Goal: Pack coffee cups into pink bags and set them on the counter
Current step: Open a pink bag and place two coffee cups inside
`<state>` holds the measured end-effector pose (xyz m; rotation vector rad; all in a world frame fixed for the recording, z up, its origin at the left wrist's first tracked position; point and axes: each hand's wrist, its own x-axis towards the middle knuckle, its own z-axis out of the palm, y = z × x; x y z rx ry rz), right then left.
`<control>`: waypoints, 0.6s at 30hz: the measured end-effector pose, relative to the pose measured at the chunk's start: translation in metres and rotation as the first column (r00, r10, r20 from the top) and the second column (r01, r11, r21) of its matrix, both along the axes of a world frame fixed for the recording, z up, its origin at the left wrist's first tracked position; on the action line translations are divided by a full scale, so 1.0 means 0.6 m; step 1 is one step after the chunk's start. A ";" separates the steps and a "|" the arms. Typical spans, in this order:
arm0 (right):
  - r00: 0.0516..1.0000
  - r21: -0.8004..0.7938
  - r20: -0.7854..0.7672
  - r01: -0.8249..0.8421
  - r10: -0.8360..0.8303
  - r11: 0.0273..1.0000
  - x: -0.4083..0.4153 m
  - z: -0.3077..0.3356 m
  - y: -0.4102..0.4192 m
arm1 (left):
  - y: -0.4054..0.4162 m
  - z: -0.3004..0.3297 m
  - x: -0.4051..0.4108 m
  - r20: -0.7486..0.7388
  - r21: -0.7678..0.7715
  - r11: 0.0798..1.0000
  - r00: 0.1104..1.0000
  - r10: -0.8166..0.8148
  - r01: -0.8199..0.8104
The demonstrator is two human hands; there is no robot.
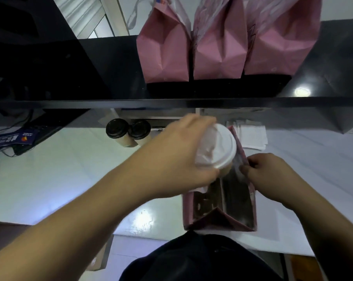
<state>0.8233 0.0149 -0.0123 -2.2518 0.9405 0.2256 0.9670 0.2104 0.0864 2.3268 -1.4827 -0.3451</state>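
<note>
left hand (179,157) gripping white-lidded cup (218,148), lowering it over open pink bag (220,207) at 6 o'clock | right hand (272,175) pinching bag rim | three packed bags (218,47) standing on counter (110,67) at 12 | two black-lidded cups (129,129) waiting at 10

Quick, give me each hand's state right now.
Left hand: holding the white-lidded coffee cup over the open pink bag.
Right hand: pinching that bag's rim.
</note>
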 end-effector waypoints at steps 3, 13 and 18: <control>1.000 -0.018 0.000 -0.008 0.008 1.000 -0.006 -0.001 -0.002 | -0.041 -0.028 -0.016 0.039 0.154 0.981 0.992 -0.124 0.116; 0.999 -0.023 0.047 -0.006 0.007 1.000 -0.015 -0.006 -0.009 | -0.091 -0.161 -0.040 0.075 0.416 0.873 0.947 -0.312 0.255; 0.998 -0.056 0.054 -0.015 0.018 0.998 -0.014 -0.008 -0.010 | -0.085 -0.203 -0.040 0.107 0.506 0.827 0.933 -0.342 0.246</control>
